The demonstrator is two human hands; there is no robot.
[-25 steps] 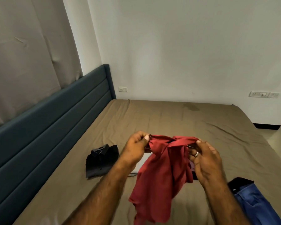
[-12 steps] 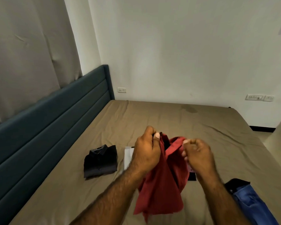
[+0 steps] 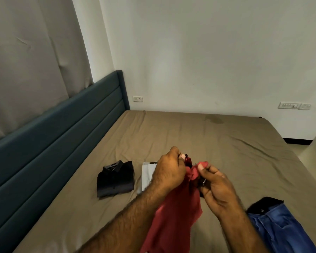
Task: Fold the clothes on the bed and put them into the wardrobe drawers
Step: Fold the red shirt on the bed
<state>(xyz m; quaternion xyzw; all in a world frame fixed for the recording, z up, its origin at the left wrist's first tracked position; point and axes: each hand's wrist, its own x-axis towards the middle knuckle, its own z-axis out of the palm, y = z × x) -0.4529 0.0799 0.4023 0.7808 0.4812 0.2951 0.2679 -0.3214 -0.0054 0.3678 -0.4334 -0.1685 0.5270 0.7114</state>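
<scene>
Red garment (image 3: 173, 214) hangs above the bed (image 3: 199, 143), bunched at its top, pinched by left hand (image 3: 169, 172) and right hand (image 3: 217, 189) close together. Folded black shirt (image 3: 115, 178) lies at nine o'clock of it, white sheet (image 3: 148, 173) between them, blue jeans (image 3: 281, 227) at four o'clock.

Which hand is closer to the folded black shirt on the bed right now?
Left. The left hand is up over the bed, gripping the red garment, with the folded black shirt off to its left. The right hand pinches the garment farther right.
</scene>
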